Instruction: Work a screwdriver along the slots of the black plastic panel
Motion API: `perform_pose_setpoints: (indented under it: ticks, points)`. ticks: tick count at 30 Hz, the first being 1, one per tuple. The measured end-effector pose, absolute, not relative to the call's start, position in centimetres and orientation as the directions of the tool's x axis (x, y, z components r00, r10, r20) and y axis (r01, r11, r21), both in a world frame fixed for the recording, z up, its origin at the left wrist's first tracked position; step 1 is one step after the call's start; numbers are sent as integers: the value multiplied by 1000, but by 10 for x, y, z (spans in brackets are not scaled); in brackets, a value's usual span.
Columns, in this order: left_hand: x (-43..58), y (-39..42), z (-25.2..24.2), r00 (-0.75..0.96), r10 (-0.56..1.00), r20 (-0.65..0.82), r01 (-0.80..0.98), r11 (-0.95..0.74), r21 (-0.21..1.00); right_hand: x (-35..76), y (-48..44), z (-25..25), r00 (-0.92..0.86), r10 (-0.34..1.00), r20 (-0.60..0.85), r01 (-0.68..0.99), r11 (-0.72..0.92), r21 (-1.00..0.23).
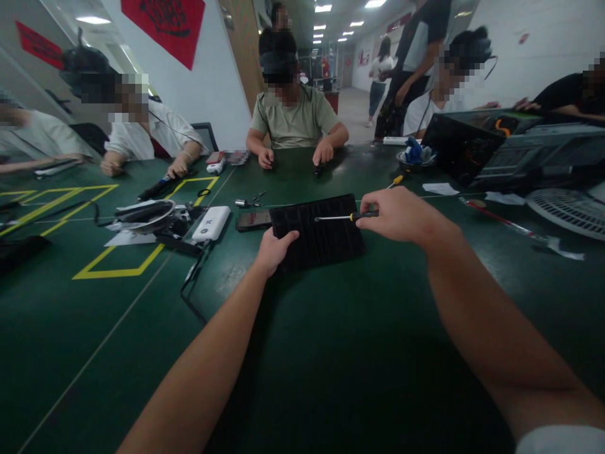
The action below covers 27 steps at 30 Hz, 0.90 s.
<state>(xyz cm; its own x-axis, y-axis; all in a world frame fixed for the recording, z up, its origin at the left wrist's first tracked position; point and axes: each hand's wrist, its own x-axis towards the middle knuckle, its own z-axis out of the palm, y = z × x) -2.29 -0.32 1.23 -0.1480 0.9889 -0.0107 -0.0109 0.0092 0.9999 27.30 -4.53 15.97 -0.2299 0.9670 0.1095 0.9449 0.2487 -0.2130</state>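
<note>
My left hand (278, 251) grips the left edge of a flat black panel (326, 243) with ribs and recesses, its thumb lying over the front. The panel is tilted up from the green table (340, 340). In my right hand (401, 214) is a screwdriver (338, 218) with a black and yellow handle, held closed near the panel's upper right corner. Its metal shaft points left across the panel, and the tip is at a spot near the middle; whether it sits on a screw I cannot tell. A dark flat device (253, 220) lies partly behind the panel.
Left stand a white power bank (212, 224) with a cable and a pile of papers and parts (146, 217). Small metal pieces (242, 203) lie beyond the panel. At right are another screwdriver (397, 181), a white fan grille (567, 211) and a computer case (534, 148). Several people sit around.
</note>
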Motion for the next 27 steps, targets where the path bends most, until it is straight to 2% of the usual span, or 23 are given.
perform_pose_setpoints:
  ticks: [18, 27]
  points:
    - [-23, -5, 15, -151, 989, -11, 9, 12, 1000, 266, -50, 164, -184, 980, 79, 962, 196, -188]
    - [-22, -5, 16, -159, 987, -26, 1, 27, 1000, 264, -53, 163, -169, 982, 80, 975, 178, -133]
